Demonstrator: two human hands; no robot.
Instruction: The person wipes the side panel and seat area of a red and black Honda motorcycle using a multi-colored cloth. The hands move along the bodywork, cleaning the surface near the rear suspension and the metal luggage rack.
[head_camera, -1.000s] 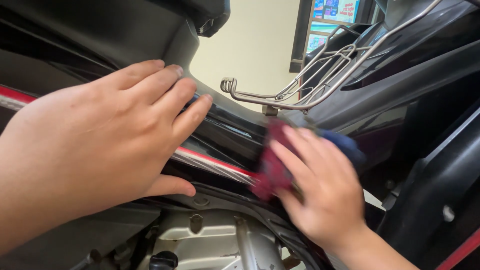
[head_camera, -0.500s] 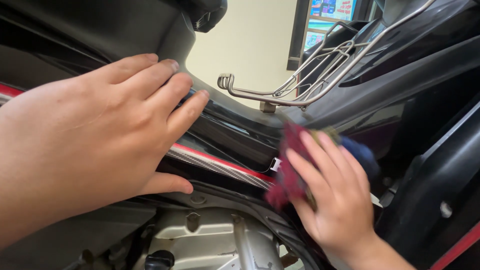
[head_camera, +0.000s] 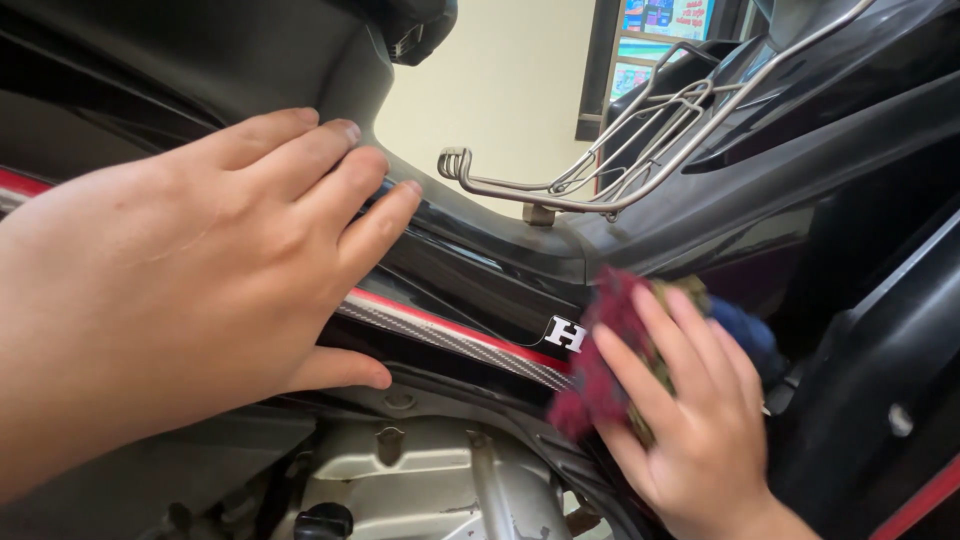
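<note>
My left hand lies flat, fingers together, on the glossy black side panel of a motorbike, above a red and silver stripe. My right hand presses a dark red cloth, with olive and blue parts showing, against the lower right end of that panel next to a white emblem. The cloth sits under my fingers and palm.
A grey metal rack juts out above the panel. Grey engine casing with bolts shows below. More black bodywork stands at the right, a cream wall behind.
My right hand has slid the cloth rightward and slightly down along the panel. My left hand has stayed planted on the panel.
</note>
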